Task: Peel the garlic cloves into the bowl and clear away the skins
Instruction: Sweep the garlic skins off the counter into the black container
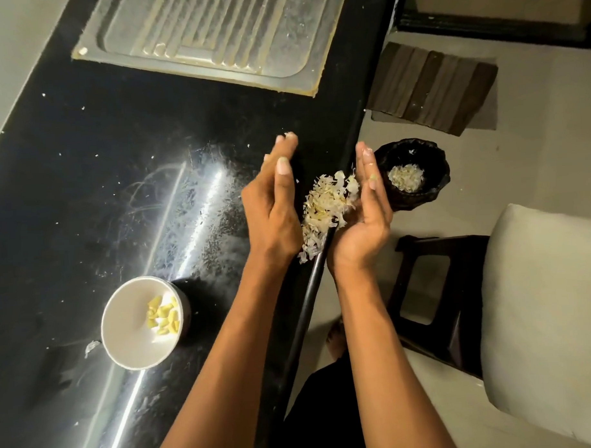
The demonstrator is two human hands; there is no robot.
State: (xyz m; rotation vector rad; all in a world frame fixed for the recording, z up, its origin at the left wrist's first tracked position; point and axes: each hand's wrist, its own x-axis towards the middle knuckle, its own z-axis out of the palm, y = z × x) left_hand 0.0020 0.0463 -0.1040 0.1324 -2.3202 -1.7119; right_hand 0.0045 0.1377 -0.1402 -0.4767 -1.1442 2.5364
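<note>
A glossy black bench (95, 184), flecked with white specks and streaked with pale smears, carries a white bowl (124, 343) of pale yellow garlic cloves (164, 316). A heap of off-white, papery garlic skins (325, 202) has faint yellow touches, and more pale skins lie inside a black-lined bin (430, 192). Beyond are a dull silver ribbed drainboard (214, 35), a brown striped mat (433, 88) and a cream floor (535, 131).

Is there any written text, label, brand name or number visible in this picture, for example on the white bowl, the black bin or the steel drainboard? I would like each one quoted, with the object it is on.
None: no readable text on the white bowl, the black bin, the steel drainboard or the black counter.
</note>
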